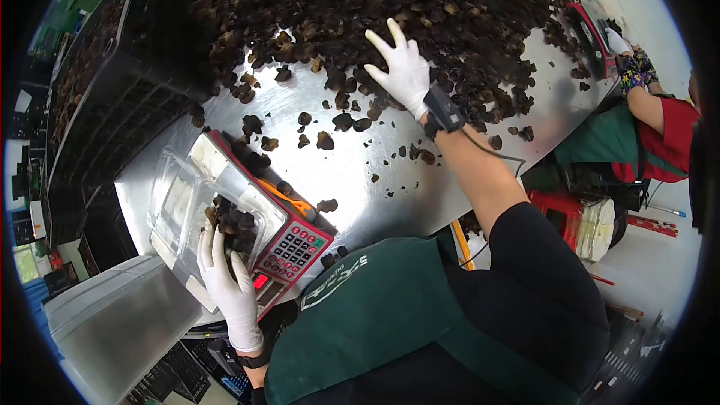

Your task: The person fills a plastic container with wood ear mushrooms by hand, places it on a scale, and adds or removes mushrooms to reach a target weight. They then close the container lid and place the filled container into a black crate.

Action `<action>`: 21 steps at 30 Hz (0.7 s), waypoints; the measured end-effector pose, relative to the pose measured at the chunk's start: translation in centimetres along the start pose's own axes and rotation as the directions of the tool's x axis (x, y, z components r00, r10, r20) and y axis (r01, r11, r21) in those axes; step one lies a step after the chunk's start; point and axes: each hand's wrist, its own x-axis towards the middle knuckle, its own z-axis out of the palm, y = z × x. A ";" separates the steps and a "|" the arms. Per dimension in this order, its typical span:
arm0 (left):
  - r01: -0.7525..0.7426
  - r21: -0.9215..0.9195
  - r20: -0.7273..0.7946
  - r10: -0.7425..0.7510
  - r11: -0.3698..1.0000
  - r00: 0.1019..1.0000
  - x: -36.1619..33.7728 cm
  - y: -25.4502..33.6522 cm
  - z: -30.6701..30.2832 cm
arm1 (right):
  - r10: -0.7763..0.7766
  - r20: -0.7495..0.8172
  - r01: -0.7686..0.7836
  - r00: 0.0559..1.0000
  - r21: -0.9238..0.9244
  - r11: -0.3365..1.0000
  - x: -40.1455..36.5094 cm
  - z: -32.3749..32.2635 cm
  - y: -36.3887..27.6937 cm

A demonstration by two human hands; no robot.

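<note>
My right hand (pixel 401 71), in a white glove, is spread over the near edge of a large heap of dark brown wood ear mushrooms (pixel 360 11). Its fingers are apart and nothing shows in them. My left hand (pixel 225 279), gloved too, is at the near side of a clear plastic box (pixel 174 206) on a red and silver digital scale (pixel 291 253). The left fingers stretch out against a small pile of mushrooms (pixel 237 226) in the box, thumb apart. Its fingertips are partly hidden by the mushrooms.
Loose mushrooms (pixel 325 140) and crumbs dot the metal table (pixel 300 94). A black crate (pixel 112 97) stands at the left, a translucent bin (pixel 124 322) below it. An orange-handled tool (pixel 289 196) lies beside the scale. At right, a co-worker's hand (pixel 618 42) is beside another scale (pixel 590 39).
</note>
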 end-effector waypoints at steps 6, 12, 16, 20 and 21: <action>-0.003 -0.032 -0.013 0.003 0.999 1.000 0.0 0.3 0.0 | -0.164 0.044 0.164 0.986 0.001 0.986 1.7 0.9 1.3; 0.002 -0.079 -0.032 -0.004 0.997 0.999 -0.2 -0.1 0.3 | -0.136 0.162 0.128 0.977 0.055 0.990 3.1 0.7 2.1; -0.019 -0.042 -0.022 0.018 0.999 1.000 -0.2 -0.3 0.1 | -0.172 0.291 0.153 0.941 0.084 0.985 5.2 0.7 2.2; 0.012 -0.082 -0.047 -0.015 0.997 0.999 -0.5 -0.2 -0.2 | -0.106 0.240 0.014 0.965 0.358 0.934 5.8 1.4 3.2; 0.021 -0.078 -0.060 -0.026 0.997 0.998 -0.6 -0.2 -0.4 | -0.033 0.321 -0.152 0.947 0.534 0.832 5.9 0.3 2.6</action>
